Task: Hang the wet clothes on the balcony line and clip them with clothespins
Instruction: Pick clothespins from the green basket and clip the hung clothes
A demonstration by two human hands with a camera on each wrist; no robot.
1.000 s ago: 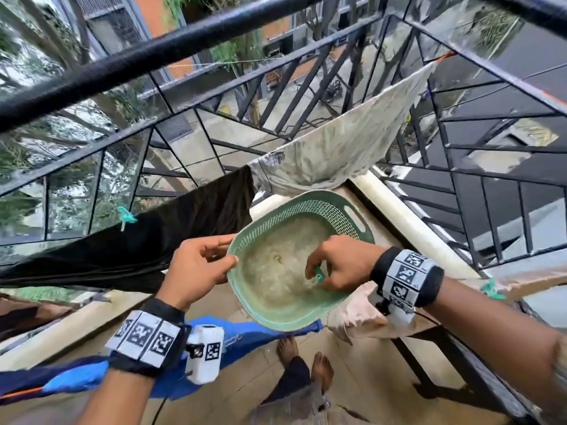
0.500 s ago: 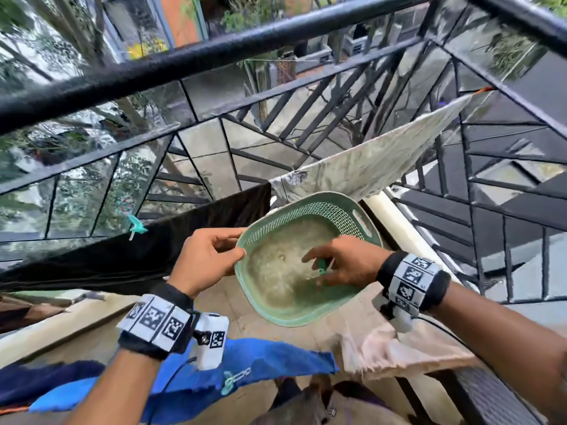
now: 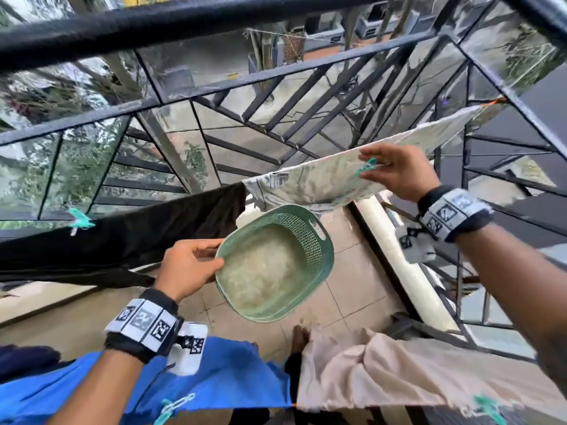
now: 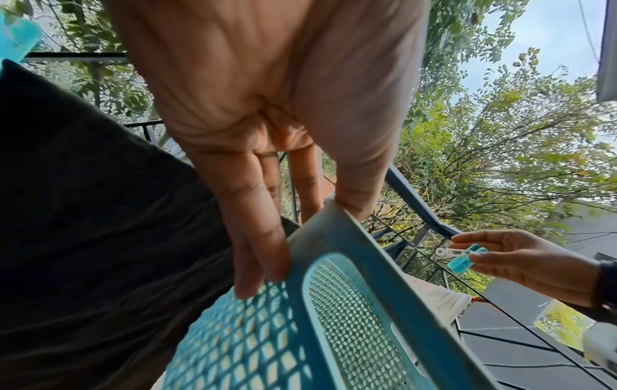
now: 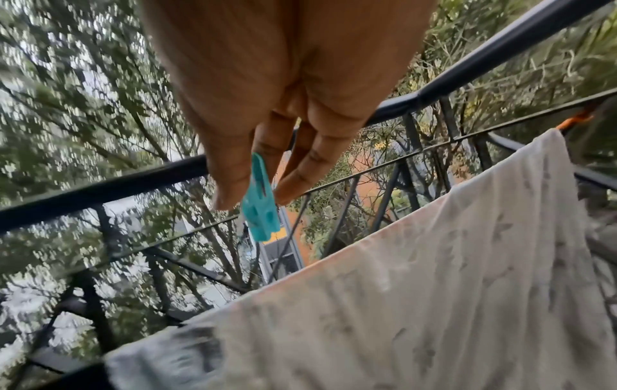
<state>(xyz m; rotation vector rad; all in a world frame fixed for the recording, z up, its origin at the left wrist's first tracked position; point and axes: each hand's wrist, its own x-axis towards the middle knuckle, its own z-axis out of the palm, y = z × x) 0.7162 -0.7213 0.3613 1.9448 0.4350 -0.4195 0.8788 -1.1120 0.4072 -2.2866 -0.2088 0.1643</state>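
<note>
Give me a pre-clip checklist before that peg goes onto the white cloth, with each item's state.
1. Peg in hand: ok. The right hand pinches a teal peg between thumb and fingers.
2. White cloth draped over the line: ok, it hangs on both sides.
3. Peg lined up with the cloth's top edge: cannot tell; in the right wrist view it is above the fold, not yet on it.
4. Peg jaws opened: cannot tell, too blurred.
5. Basket secure: ok, the left hand grips its rim.
6. Black cloth next along the line pegged: ok, a teal peg sits on it.
</note>
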